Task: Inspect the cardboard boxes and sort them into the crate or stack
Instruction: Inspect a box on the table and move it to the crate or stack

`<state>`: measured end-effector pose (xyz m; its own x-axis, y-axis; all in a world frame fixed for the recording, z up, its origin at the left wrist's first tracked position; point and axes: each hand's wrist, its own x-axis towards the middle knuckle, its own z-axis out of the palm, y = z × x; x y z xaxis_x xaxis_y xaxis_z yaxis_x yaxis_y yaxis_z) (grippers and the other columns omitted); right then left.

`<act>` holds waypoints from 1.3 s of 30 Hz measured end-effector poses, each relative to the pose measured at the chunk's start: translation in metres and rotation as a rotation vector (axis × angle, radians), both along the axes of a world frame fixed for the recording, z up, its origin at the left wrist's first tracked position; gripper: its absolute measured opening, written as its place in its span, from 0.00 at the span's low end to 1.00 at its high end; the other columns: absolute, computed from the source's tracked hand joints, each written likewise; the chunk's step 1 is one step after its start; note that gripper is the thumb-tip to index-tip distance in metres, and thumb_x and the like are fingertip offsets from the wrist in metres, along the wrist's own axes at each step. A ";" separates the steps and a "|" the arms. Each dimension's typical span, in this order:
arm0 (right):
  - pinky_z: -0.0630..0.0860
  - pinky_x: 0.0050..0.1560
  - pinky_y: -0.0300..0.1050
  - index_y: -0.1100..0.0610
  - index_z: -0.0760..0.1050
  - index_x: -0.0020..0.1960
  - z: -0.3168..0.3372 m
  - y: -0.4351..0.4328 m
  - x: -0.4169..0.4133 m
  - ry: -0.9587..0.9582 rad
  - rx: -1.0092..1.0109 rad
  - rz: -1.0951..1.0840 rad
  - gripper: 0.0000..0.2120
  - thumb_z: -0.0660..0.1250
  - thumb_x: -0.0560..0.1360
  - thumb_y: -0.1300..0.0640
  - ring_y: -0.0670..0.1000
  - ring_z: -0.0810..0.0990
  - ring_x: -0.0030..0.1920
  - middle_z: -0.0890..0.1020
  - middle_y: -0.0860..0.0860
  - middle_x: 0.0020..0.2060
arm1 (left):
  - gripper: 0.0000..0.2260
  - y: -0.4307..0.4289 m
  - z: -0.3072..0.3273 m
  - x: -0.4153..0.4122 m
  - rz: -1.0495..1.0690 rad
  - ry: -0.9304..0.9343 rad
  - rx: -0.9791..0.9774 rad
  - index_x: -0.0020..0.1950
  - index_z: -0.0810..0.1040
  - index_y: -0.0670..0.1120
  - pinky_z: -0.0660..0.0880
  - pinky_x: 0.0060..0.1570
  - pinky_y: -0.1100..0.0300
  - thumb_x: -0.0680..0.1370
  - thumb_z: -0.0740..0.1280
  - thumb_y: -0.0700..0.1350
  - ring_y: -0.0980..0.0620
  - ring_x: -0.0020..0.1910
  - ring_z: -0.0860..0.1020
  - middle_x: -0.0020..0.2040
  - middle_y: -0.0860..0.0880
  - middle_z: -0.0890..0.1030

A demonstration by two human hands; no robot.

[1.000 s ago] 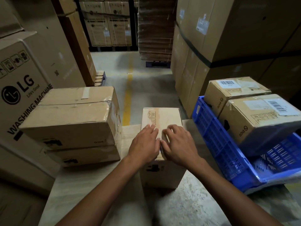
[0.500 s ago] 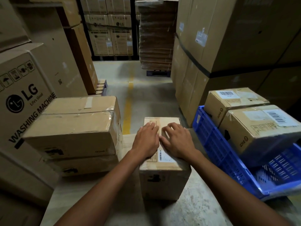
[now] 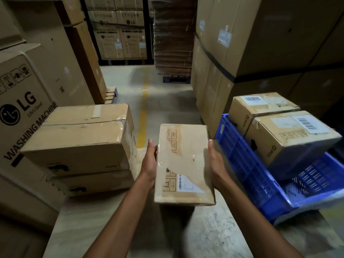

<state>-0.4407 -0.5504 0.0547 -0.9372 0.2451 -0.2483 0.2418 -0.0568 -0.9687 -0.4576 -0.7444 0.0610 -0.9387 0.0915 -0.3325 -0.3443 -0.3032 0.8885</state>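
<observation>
between stack (image 3: 80, 144) and blue crate (image 3: 240, 161), held box (image 3: 184, 164), two boxes (image 3: 290, 138) in crate

Your box (image 3: 183, 164): between left hand (image 3: 149, 164) and right hand (image 3: 215, 164), above worktop (image 3: 89, 220). Left of it, stack (image 3: 80, 142); right, crate (image 3: 242, 164) with two cartons (image 3: 290, 138) inside.

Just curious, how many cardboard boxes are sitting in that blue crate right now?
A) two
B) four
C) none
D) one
A: a far box and a near box, both with barcode labels, sit in the blue crate. The small box is outside it, held between the left hand and the right hand.
</observation>
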 end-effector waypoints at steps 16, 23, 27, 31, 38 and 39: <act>0.75 0.60 0.66 0.70 0.74 0.58 -0.093 -0.004 0.067 -0.217 -0.221 -0.146 0.40 0.60 0.74 0.31 0.69 0.81 0.54 0.81 0.68 0.54 | 0.26 -0.015 -0.079 0.057 0.095 -0.232 0.105 0.61 0.77 0.42 0.81 0.37 0.55 0.84 0.50 0.60 0.44 0.44 0.85 0.50 0.40 0.84; 0.78 0.49 0.52 0.59 0.78 0.55 -0.070 -0.009 0.052 -0.221 0.002 -0.087 0.28 0.51 0.83 0.37 0.56 0.83 0.50 0.85 0.56 0.50 | 0.26 -0.016 -0.077 0.030 0.077 -0.339 -0.123 0.60 0.78 0.41 0.79 0.45 0.51 0.84 0.52 0.61 0.41 0.44 0.83 0.48 0.40 0.85; 0.78 0.55 0.53 0.57 0.78 0.58 -0.045 -0.009 0.022 -0.360 -0.143 -0.085 0.28 0.51 0.83 0.36 0.57 0.83 0.54 0.85 0.55 0.52 | 0.33 -0.017 -0.065 -0.007 0.016 -0.387 -0.180 0.66 0.76 0.43 0.77 0.47 0.52 0.81 0.50 0.67 0.41 0.50 0.81 0.52 0.40 0.83; 0.78 0.52 0.50 0.58 0.78 0.53 -0.027 -0.015 0.015 -0.355 -0.152 -0.087 0.27 0.49 0.84 0.39 0.56 0.83 0.49 0.85 0.56 0.47 | 0.34 -0.015 -0.041 -0.010 -0.122 -0.280 -0.161 0.63 0.80 0.47 0.77 0.53 0.50 0.82 0.42 0.66 0.41 0.52 0.83 0.54 0.41 0.84; 0.76 0.56 0.52 0.57 0.78 0.53 0.002 -0.005 0.008 -0.136 -0.159 -0.101 0.27 0.49 0.84 0.38 0.55 0.81 0.54 0.84 0.56 0.51 | 0.32 -0.021 -0.001 -0.010 -0.061 -0.016 -0.048 0.62 0.80 0.47 0.77 0.57 0.43 0.82 0.45 0.66 0.40 0.57 0.82 0.57 0.41 0.84; 0.76 0.52 0.50 0.56 0.78 0.53 0.003 -0.005 0.007 -0.118 -0.150 -0.099 0.27 0.49 0.84 0.38 0.54 0.82 0.53 0.84 0.55 0.50 | 0.31 -0.021 0.002 -0.010 -0.055 0.002 -0.038 0.62 0.80 0.48 0.77 0.57 0.43 0.82 0.46 0.66 0.41 0.58 0.81 0.57 0.42 0.84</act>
<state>-0.4337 -0.5557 0.0576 -0.8726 0.2870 -0.3951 0.3387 -0.2273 -0.9130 -0.4672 -0.7651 0.0630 -0.9334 0.1301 -0.3344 -0.3573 -0.2503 0.8998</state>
